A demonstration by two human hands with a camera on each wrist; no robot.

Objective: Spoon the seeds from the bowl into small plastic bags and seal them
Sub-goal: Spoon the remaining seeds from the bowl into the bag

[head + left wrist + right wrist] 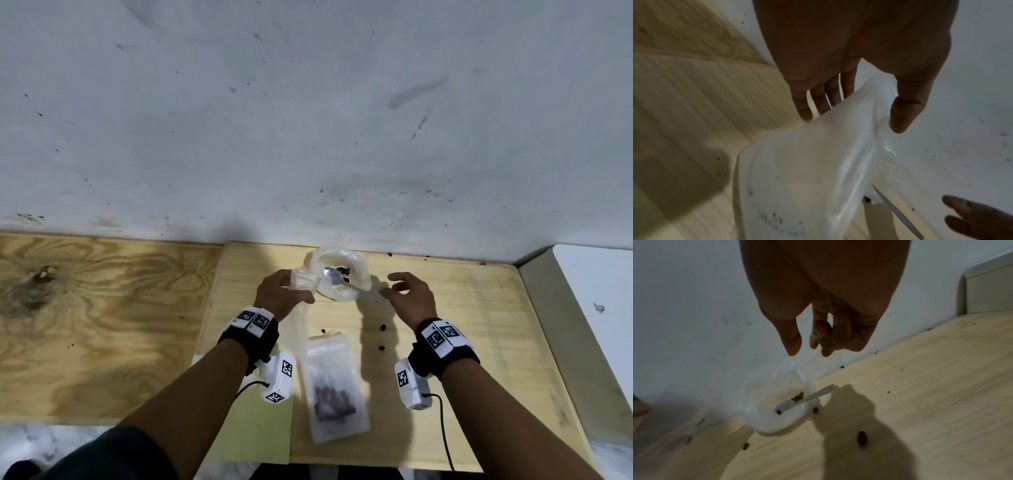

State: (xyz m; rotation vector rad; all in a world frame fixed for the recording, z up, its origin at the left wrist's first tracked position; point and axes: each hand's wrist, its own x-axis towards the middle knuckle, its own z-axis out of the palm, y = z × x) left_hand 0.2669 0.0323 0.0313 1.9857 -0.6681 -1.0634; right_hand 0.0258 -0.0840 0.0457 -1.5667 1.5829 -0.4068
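Bowl [342, 281] with spoon [334, 275] between hands: left hand [279, 293] pinches empty bag [299, 308]; right hand [409, 294] hovers loosely curled, empty.

No readable text anywhere; the wristbands [257, 322] carry only black-and-white square marker patterns.

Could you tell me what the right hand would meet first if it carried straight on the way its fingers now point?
Most likely the spoon handle, which juts from the bowl toward the right hand. The fingertips hang just short of it, holding nothing; depth is unclear, so the bowl rim could come first.
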